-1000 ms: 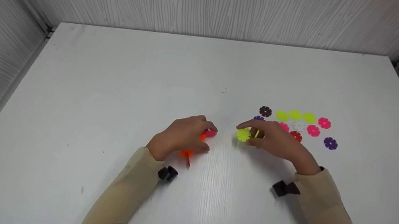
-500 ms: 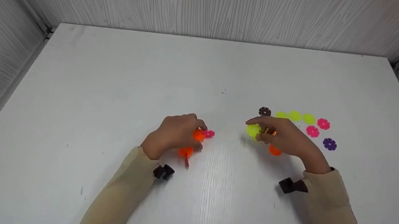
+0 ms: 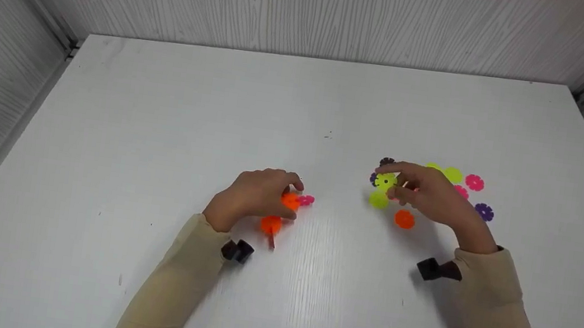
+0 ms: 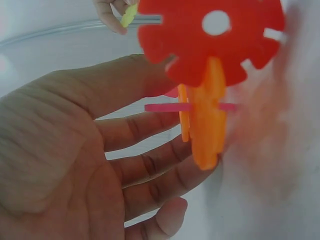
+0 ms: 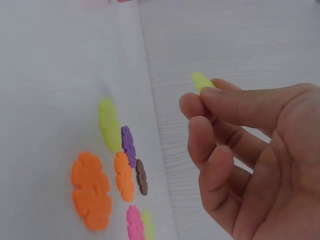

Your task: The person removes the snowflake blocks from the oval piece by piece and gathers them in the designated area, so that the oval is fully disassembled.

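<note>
In the head view, my left hand (image 3: 259, 196) is around a cluster of joined notched plastic discs. An orange disc (image 3: 290, 201) and a pink disc (image 3: 306, 200) show at its fingers. The left wrist view has the cluster's red disc (image 4: 175, 30) nearest the camera, set crosswise on an orange disc (image 4: 207, 130); it covers the thumb's tip. My right hand (image 3: 432, 194) pinches a yellow disc (image 3: 384, 181) between thumb and index finger, raised above the table. Below it lie another yellow disc (image 3: 378, 200) and an orange disc (image 3: 405, 219).
Several loose discs lie flat around and beyond the right hand, among them a pink disc (image 3: 474, 182), a purple disc (image 3: 484, 212) and a black-brown disc (image 3: 387, 161). The white table (image 3: 163, 113) meets a wood-grain panel (image 3: 311, 14) at the back.
My right hand has moved right and away from me with the yellow disc. An orange disc and another yellow disc have come into view on the table. The left hand has shifted slightly left.
</note>
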Motion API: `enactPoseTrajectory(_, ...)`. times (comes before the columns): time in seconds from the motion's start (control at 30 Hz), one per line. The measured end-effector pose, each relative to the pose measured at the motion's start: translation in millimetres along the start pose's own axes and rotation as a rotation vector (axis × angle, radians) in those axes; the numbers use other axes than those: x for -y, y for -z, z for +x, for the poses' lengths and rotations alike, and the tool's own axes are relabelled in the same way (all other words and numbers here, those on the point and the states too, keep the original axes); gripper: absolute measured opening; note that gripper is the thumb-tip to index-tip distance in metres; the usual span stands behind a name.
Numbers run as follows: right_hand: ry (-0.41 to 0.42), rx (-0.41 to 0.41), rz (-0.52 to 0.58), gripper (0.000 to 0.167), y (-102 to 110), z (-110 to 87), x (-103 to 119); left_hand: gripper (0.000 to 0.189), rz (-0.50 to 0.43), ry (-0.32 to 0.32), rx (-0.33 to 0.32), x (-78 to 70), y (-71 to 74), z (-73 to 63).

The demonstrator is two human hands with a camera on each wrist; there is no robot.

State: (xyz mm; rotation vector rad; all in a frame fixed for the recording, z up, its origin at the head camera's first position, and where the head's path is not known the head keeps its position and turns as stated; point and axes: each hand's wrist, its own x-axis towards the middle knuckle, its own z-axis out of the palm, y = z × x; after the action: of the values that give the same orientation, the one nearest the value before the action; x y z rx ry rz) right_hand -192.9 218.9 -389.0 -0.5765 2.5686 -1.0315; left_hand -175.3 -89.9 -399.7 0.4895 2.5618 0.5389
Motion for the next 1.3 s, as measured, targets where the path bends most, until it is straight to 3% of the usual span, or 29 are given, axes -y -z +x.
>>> enactPoseTrajectory(0.4, -0.032, 0.000, 0.022, 0.036, 13, -3.8, -9, 0.047, 0.009, 0.023, -0.024, -1.5, 0.5, -1.6)
enactPoseTrajectory(0.7, -0.102, 0.053, 0.087, 0.033, 24, -8.1, -20, 0.040, 0.049, 0.036, -0.007, 0.4, 1.6, -2.3)
enactPoseTrajectory(0.9, -0.147, 0.063, 0.090, 0.027, 29, -11.3, -27, 0.037, 0.046, 0.005, -0.010, 0.4, 1.0, -1.3)
enactPoseTrajectory(1.3, -0.247, 0.082, 0.010, 0.025, 38, -15.0, -38, 0.034, -0.031, -0.073, -0.095, 0.7, 1.0, 1.1)
